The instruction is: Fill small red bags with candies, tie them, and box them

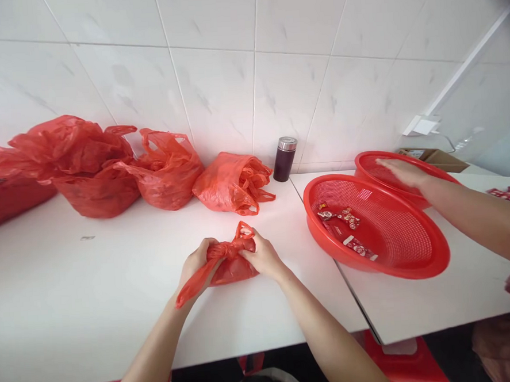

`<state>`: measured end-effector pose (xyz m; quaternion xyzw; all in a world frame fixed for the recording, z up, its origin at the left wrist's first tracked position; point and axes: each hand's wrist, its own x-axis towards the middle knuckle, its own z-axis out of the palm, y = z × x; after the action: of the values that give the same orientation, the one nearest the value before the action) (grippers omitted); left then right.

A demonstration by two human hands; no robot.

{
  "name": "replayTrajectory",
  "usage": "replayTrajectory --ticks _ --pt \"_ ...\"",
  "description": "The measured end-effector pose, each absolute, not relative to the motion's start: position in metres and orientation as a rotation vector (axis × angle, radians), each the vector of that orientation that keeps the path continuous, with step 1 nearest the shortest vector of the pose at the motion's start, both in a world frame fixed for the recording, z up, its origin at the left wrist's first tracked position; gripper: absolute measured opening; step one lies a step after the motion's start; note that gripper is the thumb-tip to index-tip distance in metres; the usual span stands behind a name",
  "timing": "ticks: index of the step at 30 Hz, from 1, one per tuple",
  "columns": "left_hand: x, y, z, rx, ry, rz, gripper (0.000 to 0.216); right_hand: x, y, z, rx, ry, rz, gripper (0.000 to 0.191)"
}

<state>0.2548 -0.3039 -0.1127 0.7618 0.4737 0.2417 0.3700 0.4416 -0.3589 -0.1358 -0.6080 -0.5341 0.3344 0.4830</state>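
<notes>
resting on a white table, a red bag faces the tiled wall.

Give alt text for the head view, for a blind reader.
The left hand and right hand grip the twisted handles of a small red plastic bag on a white table. Larger red bags and a dark flask line the tiled wall; at right, another person's hand lies in the farther of two red baskets.
</notes>
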Motion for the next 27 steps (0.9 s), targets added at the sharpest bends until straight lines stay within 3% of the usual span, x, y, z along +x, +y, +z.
replayTrajectory --ticks 7,12,27 --pt "0.261 -0.292 -0.109 2.031 1.291 0.563 0.021 0.450 -0.345 -0.154 -1.427 -1.231 0.799 0.043" --pt "0.263 -0.288 -0.112 2.065 1.316 0.511 0.007 0.451 -0.348 -0.154 -1.418 -1.241 0.796 0.037" --pt "0.264 -0.292 -0.117 2.133 1.303 0.331 0.020 0.446 -0.356 -0.148 -1.421 -1.215 0.795 0.030"
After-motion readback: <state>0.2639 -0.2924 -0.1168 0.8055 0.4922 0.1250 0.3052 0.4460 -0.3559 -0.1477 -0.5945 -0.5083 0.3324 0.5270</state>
